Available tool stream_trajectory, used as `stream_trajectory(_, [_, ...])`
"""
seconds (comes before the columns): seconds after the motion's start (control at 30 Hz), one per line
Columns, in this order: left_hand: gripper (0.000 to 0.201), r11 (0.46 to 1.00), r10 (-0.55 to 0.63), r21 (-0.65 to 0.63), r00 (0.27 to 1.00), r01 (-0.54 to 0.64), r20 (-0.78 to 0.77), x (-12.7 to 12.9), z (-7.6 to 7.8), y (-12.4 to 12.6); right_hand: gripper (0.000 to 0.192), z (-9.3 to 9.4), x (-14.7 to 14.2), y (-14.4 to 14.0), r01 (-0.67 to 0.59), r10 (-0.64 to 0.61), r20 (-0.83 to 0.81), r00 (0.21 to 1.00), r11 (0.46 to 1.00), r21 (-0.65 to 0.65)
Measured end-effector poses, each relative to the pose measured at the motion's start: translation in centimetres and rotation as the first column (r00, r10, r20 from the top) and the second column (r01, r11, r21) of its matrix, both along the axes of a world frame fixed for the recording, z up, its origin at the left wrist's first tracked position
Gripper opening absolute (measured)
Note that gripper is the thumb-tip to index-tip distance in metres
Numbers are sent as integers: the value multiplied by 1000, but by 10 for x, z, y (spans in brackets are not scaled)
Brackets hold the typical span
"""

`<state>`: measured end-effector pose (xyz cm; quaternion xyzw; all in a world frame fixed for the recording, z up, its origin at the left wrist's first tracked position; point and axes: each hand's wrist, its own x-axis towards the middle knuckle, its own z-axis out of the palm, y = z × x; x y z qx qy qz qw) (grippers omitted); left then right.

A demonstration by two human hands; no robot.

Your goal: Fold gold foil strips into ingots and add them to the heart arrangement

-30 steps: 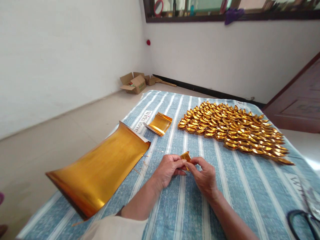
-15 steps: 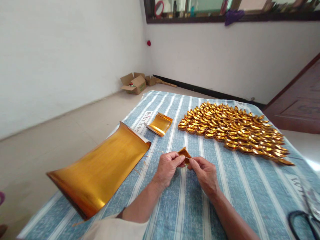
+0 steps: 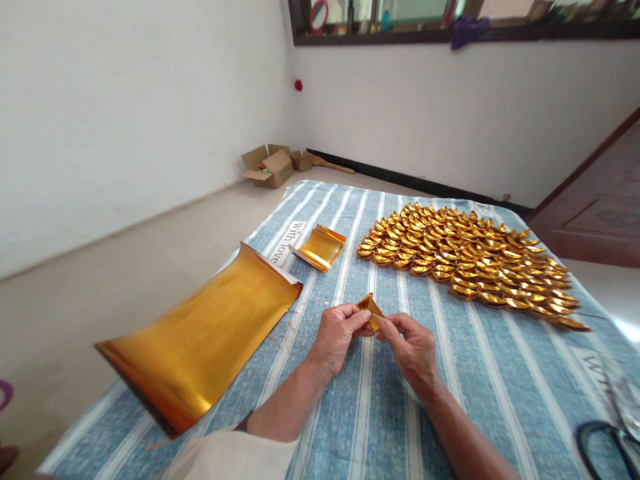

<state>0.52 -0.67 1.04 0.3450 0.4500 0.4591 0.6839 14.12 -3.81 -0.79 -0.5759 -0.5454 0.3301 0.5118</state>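
Note:
Between my two hands is a small piece of folded gold foil paper (image 3: 371, 307), held just above the striped cloth. My left hand (image 3: 336, 335) pinches its left side between thumb and fingers. On the other side, my right hand (image 3: 409, 341) grips the near right edge with thumb and forefinger. Part of the paper is hidden behind my fingers. Left of my hands lies a large stack of gold foil sheets (image 3: 205, 340), curling at its edges. A smaller stack of gold foil paper (image 3: 321, 249) sits beyond my left hand.
Many folded gold paper ingots (image 3: 465, 257) stand in rows at the right back of the cloth-covered table (image 3: 345, 427). Black-handled scissors (image 3: 607, 440) lie at the right front. An open cardboard box (image 3: 269, 167) rests on the floor near the wall.
The folded paper between my fingers has opened slightly, showing more of its inner gold side. Both hands stay almost in the same place.

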Motion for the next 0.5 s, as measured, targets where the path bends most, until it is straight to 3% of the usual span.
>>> stream_trajectory(0.23, [28, 999, -3, -37, 995, 6, 96, 2, 1, -1, 26, -4, -1, 1, -16, 17, -49, 999, 1000, 7])
stream_trajectory(0.5, [27, 999, 2, -36, 996, 2, 93, 0, -2, 0, 25, -5, 0, 1, -23, 18, -123, 992, 999, -41])
